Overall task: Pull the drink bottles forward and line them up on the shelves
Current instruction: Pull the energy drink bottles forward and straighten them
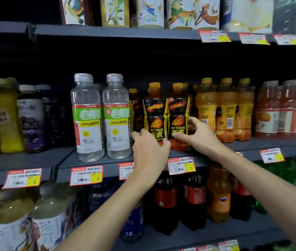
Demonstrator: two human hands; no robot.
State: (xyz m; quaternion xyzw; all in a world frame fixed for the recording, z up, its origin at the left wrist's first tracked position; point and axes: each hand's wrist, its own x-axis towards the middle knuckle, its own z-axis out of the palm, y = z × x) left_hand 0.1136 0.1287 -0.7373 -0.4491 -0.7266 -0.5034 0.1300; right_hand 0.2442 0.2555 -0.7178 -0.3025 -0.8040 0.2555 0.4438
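Note:
Two black-and-yellow Hi-Tiger bottles stand side by side on the middle shelf (92, 164). My left hand (149, 151) curls around the lower part of the left Hi-Tiger bottle (155, 113). My right hand (199, 133) grips the right Hi-Tiger bottle (178, 115), thumb on its front label and fingers round its right side. Both bottles stand upright, set back a little from the shelf's front edge. More Hi-Tiger bottles stand behind them, partly hidden.
Two clear electrolyte-water bottles (87, 116) stand left of my hands at the shelf front. Orange juice bottles (225, 111) and red drinks (277, 109) are to the right. Cola and orange soda bottles (218, 192) fill the shelf below. Price tags (86, 175) line the shelf edge.

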